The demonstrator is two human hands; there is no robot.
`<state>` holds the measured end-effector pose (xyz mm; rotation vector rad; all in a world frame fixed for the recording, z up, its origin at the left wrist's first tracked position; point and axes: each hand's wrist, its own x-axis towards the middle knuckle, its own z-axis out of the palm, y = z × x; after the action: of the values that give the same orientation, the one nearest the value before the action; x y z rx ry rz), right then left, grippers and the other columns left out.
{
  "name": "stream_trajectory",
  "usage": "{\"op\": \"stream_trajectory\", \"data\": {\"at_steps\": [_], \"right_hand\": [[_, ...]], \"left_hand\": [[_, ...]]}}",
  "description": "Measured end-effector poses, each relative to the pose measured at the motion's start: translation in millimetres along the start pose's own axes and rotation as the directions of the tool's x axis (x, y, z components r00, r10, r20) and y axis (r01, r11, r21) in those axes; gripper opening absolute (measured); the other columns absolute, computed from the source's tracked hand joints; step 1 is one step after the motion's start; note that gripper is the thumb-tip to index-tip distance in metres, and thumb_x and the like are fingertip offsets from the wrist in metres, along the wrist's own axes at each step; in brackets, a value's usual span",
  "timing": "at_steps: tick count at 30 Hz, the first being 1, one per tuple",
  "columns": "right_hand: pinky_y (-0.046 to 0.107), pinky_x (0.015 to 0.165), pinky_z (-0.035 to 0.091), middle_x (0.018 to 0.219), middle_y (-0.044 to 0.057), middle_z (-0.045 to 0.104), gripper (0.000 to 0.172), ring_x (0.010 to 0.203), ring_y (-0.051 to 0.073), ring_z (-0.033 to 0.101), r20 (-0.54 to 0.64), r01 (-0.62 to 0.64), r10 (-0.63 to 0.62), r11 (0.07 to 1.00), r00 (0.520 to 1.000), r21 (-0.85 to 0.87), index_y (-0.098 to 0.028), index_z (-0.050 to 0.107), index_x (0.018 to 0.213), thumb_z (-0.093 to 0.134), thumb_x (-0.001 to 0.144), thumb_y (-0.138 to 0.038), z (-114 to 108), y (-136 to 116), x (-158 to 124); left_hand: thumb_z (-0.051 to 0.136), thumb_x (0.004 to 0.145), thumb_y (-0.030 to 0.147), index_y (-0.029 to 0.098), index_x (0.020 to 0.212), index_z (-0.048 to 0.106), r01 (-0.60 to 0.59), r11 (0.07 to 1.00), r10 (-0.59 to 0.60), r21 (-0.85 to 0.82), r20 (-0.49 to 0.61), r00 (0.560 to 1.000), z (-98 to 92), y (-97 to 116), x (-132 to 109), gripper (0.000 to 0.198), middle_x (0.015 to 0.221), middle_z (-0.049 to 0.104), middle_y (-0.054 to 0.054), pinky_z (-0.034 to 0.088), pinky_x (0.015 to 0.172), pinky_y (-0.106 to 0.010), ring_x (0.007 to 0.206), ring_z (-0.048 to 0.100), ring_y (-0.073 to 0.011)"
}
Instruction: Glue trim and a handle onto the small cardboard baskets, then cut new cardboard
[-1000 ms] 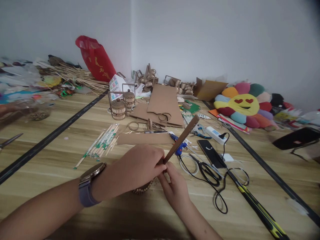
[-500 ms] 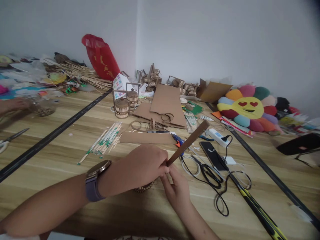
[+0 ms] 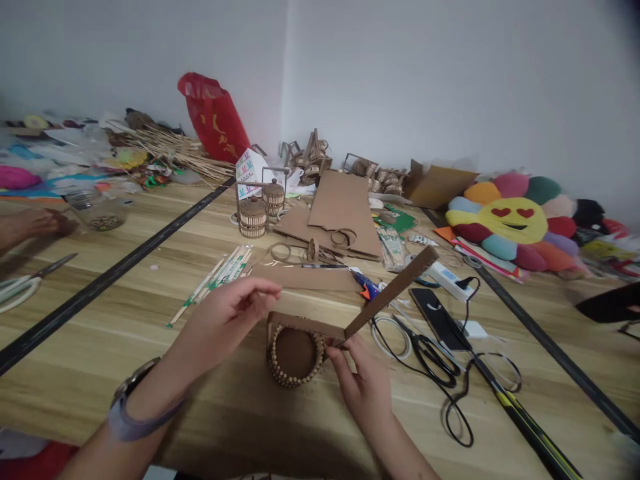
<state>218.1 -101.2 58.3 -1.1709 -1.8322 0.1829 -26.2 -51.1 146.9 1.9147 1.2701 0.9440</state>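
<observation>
A small round basket of short wooden sticks around a cardboard disc lies on the wooden table. A folded cardboard strip bends over its top, one arm rising up to the right. My right hand pinches the strip at its fold, right beside the basket. Lifted off to the left of the basket, my left hand holds nothing, fingers loosely spread; a watch is on that wrist.
Scissors, a black phone, a power strip with black cable, a blue glue gun and a yellow-black tool lie right. Chopstick packets, cardboard sheets and finished baskets lie behind. Another person's hand is far left.
My left hand has let go of the strip and pulled back to the left, uncovering the basket. The strip now shows a fold over the basket. The view shifted slightly right.
</observation>
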Motion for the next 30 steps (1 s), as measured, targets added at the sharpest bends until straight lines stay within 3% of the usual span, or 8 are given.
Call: {"op": "stream_trajectory", "data": {"at_steps": [3, 6, 11, 22, 26, 28, 30], "right_hand": [[0.026, 0.056, 0.051, 0.074, 0.004, 0.069, 0.026, 0.066, 0.019, 0.067, -0.008, 0.018, -0.018, 1.0, 1.0, -0.019, -0.024, 0.061, 0.083, 0.048, 0.103, -0.033, -1, 0, 0], [0.026, 0.053, 0.049, 0.071, 0.003, 0.067, 0.031, 0.062, 0.018, 0.065, -0.025, 0.028, -0.03, 0.998, 0.999, -0.048, -0.024, 0.061, 0.081, 0.045, 0.104, -0.037, -1, -1, 1], [0.026, 0.053, 0.048, 0.068, 0.002, 0.065, 0.035, 0.06, 0.019, 0.064, -0.021, 0.018, -0.019, 0.998, 1.0, -0.068, -0.024, 0.061, 0.081, 0.043, 0.104, -0.042, 0, -3, -2], [0.024, 0.057, 0.052, 0.074, 0.003, 0.071, 0.03, 0.067, 0.019, 0.069, -0.066, -0.013, 0.01, 0.999, 0.998, -0.044, -0.022, 0.067, 0.084, 0.049, 0.102, -0.039, 0, -3, -2], [0.024, 0.057, 0.052, 0.073, 0.003, 0.071, 0.031, 0.065, 0.018, 0.068, -0.075, -0.007, 0.004, 0.999, 0.997, -0.043, -0.022, 0.066, 0.085, 0.048, 0.103, -0.038, 0, -4, -1], [0.024, 0.055, 0.051, 0.071, 0.002, 0.07, 0.033, 0.064, 0.017, 0.068, -0.072, 0.006, -0.009, 0.999, 0.997, -0.045, -0.022, 0.065, 0.082, 0.047, 0.103, -0.04, 0, -5, -1], [0.024, 0.054, 0.05, 0.069, 0.002, 0.068, 0.036, 0.062, 0.017, 0.067, -0.063, 0.018, -0.021, 0.999, 0.998, -0.049, -0.022, 0.063, 0.079, 0.045, 0.104, -0.041, 0, -6, 0]], "left_hand": [[0.059, 0.089, 0.048, 0.024, 0.108, 0.072, 0.02, 0.989, -0.023, -0.149, -0.016, 1.0, 11.0, -17, -16, 0.032, 0.095, 0.075, -0.004, 0.055, 0.066, -0.028, 0.079, 0.068, -0.0192], [0.064, 0.087, 0.043, 0.024, 0.105, 0.074, -0.006, 0.978, -0.004, -0.211, -0.046, 0.999, 19.9, -21, -23, 0.028, 0.095, 0.076, -0.004, 0.057, 0.07, -0.028, 0.082, 0.07, -0.0193], [0.066, 0.087, 0.038, 0.025, 0.101, 0.076, -0.017, 0.978, -0.004, -0.206, -0.102, 0.995, 25.8, -21, -22, 0.022, 0.093, 0.077, -0.002, 0.059, 0.072, -0.027, 0.081, 0.071, -0.0183], [0.068, 0.086, 0.041, 0.024, 0.1, 0.077, -0.013, 0.974, -0.01, -0.226, -0.103, 0.995, 30.4, -23, -24, 0.024, 0.097, 0.078, -0.004, 0.06, 0.073, -0.029, 0.086, 0.073, -0.0209], [0.065, 0.089, 0.044, 0.025, 0.101, 0.076, -0.053, 0.986, 0.036, -0.157, -0.108, 0.993, 29.5, -25, -23, 0.025, 0.093, 0.077, -0.003, 0.059, 0.071, -0.028, 0.082, 0.072, -0.0199], [0.061, 0.093, 0.042, 0.025, 0.106, 0.073, -0.128, 0.99, 0.121, -0.053, -0.123, 0.985, 25.9, -24, -23, 0.024, 0.097, 0.076, -0.003, 0.058, 0.074, -0.029, 0.085, 0.07, -0.0192], [0.058, 0.096, 0.04, 0.025, 0.115, 0.068, -0.246, 0.963, 0.263, 0.113, -0.176, 0.949, 22.3, -17, -21, 0.026, 0.109, 0.073, -0.004, 0.056, 0.085, -0.033, 0.096, 0.068, -0.021]]}}
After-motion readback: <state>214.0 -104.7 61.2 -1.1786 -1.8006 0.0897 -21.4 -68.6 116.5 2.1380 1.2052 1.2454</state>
